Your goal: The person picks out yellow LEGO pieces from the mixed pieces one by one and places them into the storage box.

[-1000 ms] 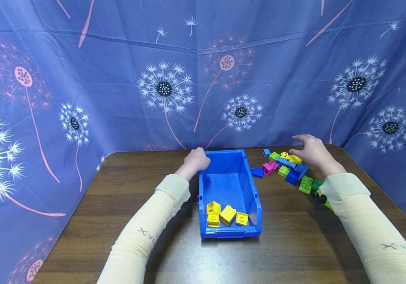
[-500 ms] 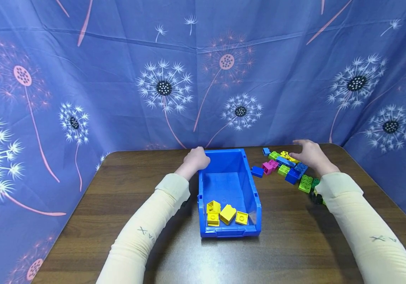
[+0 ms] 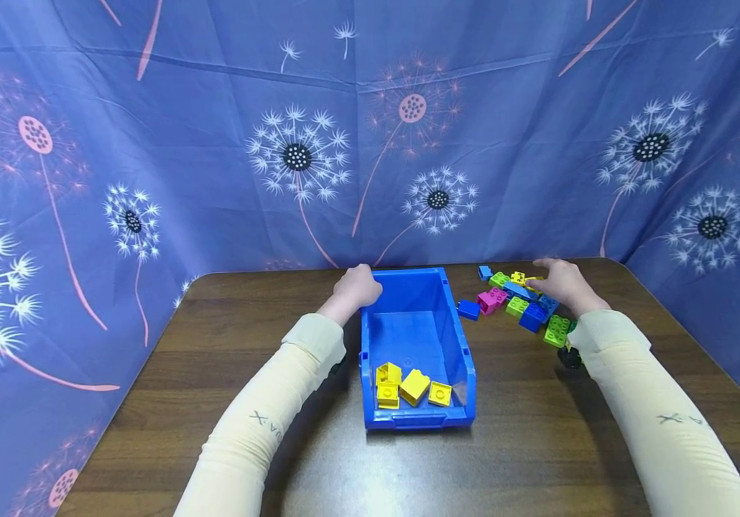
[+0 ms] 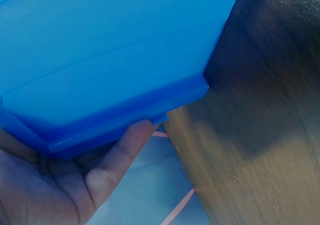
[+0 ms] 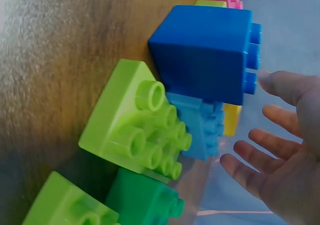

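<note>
My left hand [image 3: 355,287] grips the back left corner of a blue plastic bin [image 3: 407,337]. In the left wrist view its thumb [image 4: 132,145] lies along the bin's rim; some of the fingers are hidden. Several yellow toy bricks [image 3: 415,388] lie at the front of the bin. Over a pile of coloured bricks on the right hovers my right hand [image 3: 567,283], fingers spread, holding nothing. Beneath it, partly covered, are yellow bricks [image 3: 519,278]. The right wrist view has a dark blue brick [image 5: 202,55] and a lime green brick [image 5: 137,120] near that hand.
The pile also has pink bricks [image 3: 488,303], a lone blue brick [image 3: 469,309] near the bin and a small blue one [image 3: 485,273] at the back. A black wheeled piece [image 3: 569,357] sits by the right sleeve. A patterned blue cloth [image 3: 215,143] hangs behind the wooden table [image 3: 228,309].
My right hand has moved left and lower over the pile, toward the yellow bricks. The left hand stays at the bin's corner, and the bin has not moved.
</note>
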Available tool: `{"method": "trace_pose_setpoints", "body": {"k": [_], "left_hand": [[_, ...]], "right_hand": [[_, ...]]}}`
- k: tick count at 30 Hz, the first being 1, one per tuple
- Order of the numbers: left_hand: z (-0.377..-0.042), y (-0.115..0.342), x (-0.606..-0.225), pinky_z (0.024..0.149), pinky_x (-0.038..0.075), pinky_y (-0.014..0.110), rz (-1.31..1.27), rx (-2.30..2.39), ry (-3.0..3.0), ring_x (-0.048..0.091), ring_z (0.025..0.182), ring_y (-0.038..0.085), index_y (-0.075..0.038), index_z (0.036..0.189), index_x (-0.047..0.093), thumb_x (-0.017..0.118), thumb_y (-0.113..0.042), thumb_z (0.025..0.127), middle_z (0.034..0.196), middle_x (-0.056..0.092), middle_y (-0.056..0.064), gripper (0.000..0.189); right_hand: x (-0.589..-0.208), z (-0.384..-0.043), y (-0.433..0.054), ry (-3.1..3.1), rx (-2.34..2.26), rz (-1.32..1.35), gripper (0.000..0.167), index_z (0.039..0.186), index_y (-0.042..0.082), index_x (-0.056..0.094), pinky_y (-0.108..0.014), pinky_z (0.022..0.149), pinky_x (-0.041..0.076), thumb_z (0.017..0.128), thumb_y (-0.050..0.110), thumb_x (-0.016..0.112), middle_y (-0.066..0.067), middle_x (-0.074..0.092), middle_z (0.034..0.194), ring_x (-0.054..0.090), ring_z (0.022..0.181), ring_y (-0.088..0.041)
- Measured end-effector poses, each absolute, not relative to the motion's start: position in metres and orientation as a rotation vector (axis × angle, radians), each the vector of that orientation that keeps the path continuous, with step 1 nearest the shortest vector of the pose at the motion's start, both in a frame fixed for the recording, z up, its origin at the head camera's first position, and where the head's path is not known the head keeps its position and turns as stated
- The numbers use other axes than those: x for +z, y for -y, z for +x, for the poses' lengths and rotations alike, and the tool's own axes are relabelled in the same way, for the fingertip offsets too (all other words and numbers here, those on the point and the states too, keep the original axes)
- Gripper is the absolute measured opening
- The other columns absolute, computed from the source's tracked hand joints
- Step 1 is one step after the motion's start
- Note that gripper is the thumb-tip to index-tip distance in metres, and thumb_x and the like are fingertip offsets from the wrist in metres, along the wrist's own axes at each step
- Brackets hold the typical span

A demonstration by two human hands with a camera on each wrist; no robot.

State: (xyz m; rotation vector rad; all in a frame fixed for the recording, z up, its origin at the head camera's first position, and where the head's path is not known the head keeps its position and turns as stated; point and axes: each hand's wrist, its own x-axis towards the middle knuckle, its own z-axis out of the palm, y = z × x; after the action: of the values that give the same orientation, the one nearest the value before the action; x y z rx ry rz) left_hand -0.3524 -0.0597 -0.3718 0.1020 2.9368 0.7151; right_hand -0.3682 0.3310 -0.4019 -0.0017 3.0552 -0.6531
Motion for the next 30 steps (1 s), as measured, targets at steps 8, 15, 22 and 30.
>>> {"method": "trace_pose_setpoints", "body": {"k": [8,15,22,30], "left_hand": [[-0.352,0.059,-0.370,0.043,0.036,0.027,0.096,0.718,-2.924,0.047,0.052,0.016,-0.003,0.102,0.057,0.049,-0.019,0.091,0.067,0.044,0.005,0.020],[-0.351,0.060,-0.370,0.045,0.038,0.027,0.096,0.722,-2.926,0.050,0.054,0.017,-0.003,0.105,0.056,0.049,-0.019,0.091,0.068,0.045,0.005,0.023],[-0.351,0.060,-0.371,0.044,0.038,0.027,0.108,0.725,-2.933,0.051,0.055,0.017,-0.003,0.103,0.058,0.049,-0.020,0.091,0.068,0.044,0.005,0.022],[-0.351,0.060,-0.371,0.048,0.042,0.028,0.099,0.721,-2.929,0.056,0.064,0.021,-0.002,0.114,0.055,0.049,-0.021,0.092,0.076,0.052,0.008,0.030]], "right_hand": [[-0.409,-0.372,-0.334,-3.016,-0.651,0.045,0.059,0.133,-0.008,0.042,-0.063,0.096,0.035,0.093,0.032,0.056,-0.037,0.040,0.133,0.039,0.119,-0.054],[-0.419,-0.376,-0.337,-3.024,-0.648,0.055,0.053,0.130,-0.006,0.048,-0.063,0.097,0.034,0.093,0.032,0.054,-0.038,0.041,0.132,0.039,0.120,-0.054],[-0.422,-0.377,-0.337,-3.018,-0.675,0.075,0.051,0.127,-0.005,0.051,-0.061,0.093,0.038,0.093,0.033,0.054,-0.038,0.042,0.129,0.044,0.115,-0.053],[-0.419,-0.375,-0.334,-3.019,-0.702,0.081,0.051,0.126,-0.006,0.051,-0.061,0.094,0.038,0.092,0.032,0.055,-0.037,0.043,0.130,0.045,0.114,-0.052]]}}
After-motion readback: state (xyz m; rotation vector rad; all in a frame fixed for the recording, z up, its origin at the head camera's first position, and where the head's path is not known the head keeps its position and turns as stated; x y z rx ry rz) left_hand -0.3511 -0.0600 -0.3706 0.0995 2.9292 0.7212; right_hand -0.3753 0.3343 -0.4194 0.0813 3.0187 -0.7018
